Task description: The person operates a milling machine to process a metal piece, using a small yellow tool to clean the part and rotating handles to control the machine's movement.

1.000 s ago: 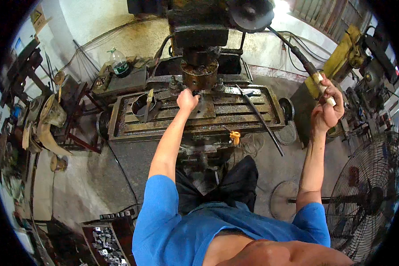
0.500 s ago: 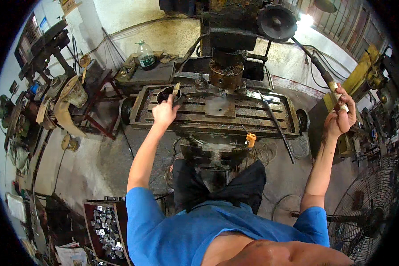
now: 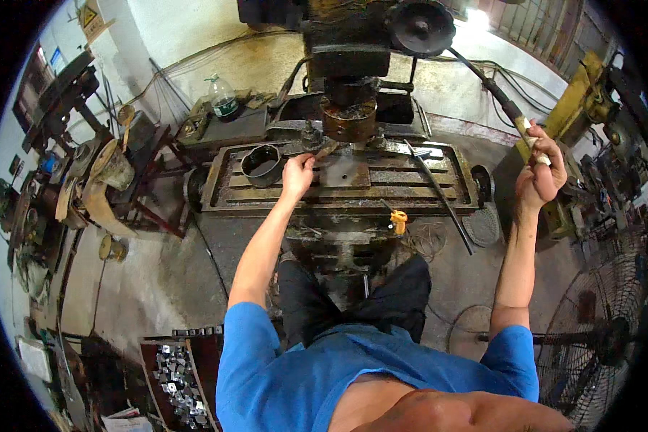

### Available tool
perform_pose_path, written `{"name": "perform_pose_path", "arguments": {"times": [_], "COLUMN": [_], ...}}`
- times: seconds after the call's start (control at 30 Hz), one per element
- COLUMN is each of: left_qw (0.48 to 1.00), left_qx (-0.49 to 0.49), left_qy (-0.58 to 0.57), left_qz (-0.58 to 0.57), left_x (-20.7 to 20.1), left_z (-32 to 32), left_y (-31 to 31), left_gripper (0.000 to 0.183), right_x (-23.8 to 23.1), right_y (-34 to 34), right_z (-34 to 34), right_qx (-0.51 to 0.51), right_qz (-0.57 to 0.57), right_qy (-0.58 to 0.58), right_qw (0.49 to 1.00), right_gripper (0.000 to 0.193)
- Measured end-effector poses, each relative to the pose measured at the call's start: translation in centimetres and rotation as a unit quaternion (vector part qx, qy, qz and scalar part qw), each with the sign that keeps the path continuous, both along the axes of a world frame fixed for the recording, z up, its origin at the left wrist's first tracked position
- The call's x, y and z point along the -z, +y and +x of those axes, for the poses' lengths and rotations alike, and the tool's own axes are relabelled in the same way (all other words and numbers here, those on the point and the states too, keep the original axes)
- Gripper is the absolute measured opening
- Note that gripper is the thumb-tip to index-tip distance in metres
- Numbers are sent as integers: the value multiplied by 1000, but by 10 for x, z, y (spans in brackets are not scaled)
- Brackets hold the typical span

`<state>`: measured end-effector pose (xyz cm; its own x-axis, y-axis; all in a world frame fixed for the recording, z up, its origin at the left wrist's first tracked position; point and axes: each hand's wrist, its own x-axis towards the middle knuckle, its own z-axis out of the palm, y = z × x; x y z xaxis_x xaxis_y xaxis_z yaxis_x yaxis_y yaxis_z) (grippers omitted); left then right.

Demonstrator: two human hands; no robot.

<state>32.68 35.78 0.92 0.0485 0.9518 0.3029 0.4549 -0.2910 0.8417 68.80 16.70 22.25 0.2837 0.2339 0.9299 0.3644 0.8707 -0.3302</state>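
My left hand [image 3: 297, 177] pinches a small flat brush [image 3: 327, 150], its tip pointing toward the round cutter head [image 3: 349, 119] of the machine. Left of that hand, a dark round pot [image 3: 256, 180] with liquid in it stands on the slotted machine table [image 3: 230, 195]. Raised at the right, my right hand [image 3: 542, 169] is wrapped round the pale grip of a long machine lever [image 3: 507, 108]. A flat square plate [image 3: 344, 176] lies on the table beneath the cutter head.
A long metal bar [image 3: 443, 198] leans across the table's right side, beside a yellow-orange air gun [image 3: 398, 222]. At lower left sits a bin of small metal parts [image 3: 176, 385]. A floor fan [image 3: 590, 338] stands at lower right; a plastic bottle [image 3: 223, 101] is behind the table.
My left hand has lifted the brush out of the pot and carried it right, toward the cutter head. My right hand stays on the lever; the whole view has shifted slightly.
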Motion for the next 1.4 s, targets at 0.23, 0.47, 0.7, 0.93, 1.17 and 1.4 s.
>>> {"name": "perform_pose_path", "arguments": {"times": [0.23, 0.47, 0.7, 0.93, 1.17, 1.4], "left_qw": [997, 999, 997, 990, 984, 997], "left_qx": [-67, -41, -20, 23, 44, 14], "left_qy": [37, -10, -70, -109, -141, -59], "left_qz": [27, 4, -33, -91, -100, -46], "left_x": [2, 22, 39, 22, 15, 21], "left_z": [52, 51, 44, 40, 43, 39], "left_y": [17, 20, 23, -6, -26, -17], "left_gripper": [23, 22, 23, 23, 22, 23], "right_x": [7, 17, 27, 41, 52, 62], "right_y": [4, 2, 2, 4, 6, 8], "right_z": [5, 2, 1, 1, 0, 1], "right_qx": [-30, -40, -28, -39, -45, -58], "right_qz": [32, 14, 5, 3, 6, 13], "right_qy": [7, 26, 33, 50, 48, 45], "right_qw": [999, 999, 999, 998, 998, 997], "right_gripper": [29, 29, 26, 26, 26, 24]}}
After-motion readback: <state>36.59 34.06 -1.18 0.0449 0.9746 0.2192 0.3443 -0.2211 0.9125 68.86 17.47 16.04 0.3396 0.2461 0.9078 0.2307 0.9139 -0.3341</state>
